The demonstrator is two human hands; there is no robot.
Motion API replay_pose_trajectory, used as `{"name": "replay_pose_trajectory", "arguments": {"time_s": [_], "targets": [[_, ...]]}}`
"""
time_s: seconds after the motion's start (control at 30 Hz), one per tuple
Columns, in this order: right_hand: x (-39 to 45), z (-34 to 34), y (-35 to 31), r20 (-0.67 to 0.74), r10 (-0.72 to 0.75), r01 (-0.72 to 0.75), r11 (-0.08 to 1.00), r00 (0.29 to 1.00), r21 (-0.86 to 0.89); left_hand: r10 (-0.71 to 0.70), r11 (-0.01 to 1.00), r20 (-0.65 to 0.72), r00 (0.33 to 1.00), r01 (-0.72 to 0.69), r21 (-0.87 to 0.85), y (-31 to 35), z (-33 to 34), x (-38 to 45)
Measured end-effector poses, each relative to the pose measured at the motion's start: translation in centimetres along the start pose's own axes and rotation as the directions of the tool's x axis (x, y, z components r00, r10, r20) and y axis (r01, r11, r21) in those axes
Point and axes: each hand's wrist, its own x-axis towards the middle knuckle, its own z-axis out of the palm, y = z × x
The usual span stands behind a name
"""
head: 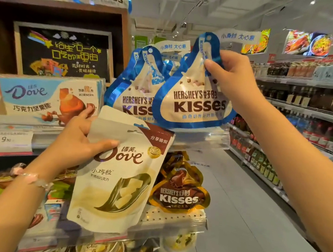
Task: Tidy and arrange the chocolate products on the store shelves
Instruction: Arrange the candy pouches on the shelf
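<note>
Store shelving [172, 217] fills our left side, with an aisle of bottles at right. We count two hands and two held bags. Our left hand [77, 137] grips one cream Dove pouch [115, 184] at its upper left corner, thumb across the front; the pouch hangs below and right of the hand. Our right hand [229, 75] pinches one blue Kisses bag [193, 106] near its top; the bag hangs below and left of the hand. Just behind it stand more blue Kisses bags [136, 92]; their number is unclear. One gold Kisses bag [180, 193] sits on the shelf below.
</note>
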Motion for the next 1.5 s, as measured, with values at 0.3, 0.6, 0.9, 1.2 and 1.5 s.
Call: {"name": "replay_pose_trajectory", "arguments": {"time_s": [0.3,0.6,0.9,1.2,1.5], "targets": [[2.3,1.4,1.2,-0.002,0.045,-0.044,0.998,0.999,0.039,-0.034,0.999,0.052,0.998,0.033,0.028,0.2,-0.3,0.2],[2.1,1.6,2.9,-0.065,0.103,-0.101,0.994,0.992,0.046,0.000,1.000,0.045,0.999,-0.001,0.015,0.9,-0.2,0.1],[1.9,2.0,4.0,-0.163,0.094,-0.091,0.996,0.982,0.021,0.020,1.000,0.034,0.999,-0.019,-0.016,0.9,-0.1,0.1],[1.6,2.7,4.0,-0.066,0.058,-0.062,0.996,0.996,-0.059,-0.025,1.000,0.016,1.000,0.024,0.009,0.4,-0.1,0.2],[0.4,2.6,4.2,-0.073,0.049,-0.056,0.994,0.996,-0.091,-0.002,1.000,-0.040,0.999,0.001,-0.027,0.2,0.5,0.1]]}}
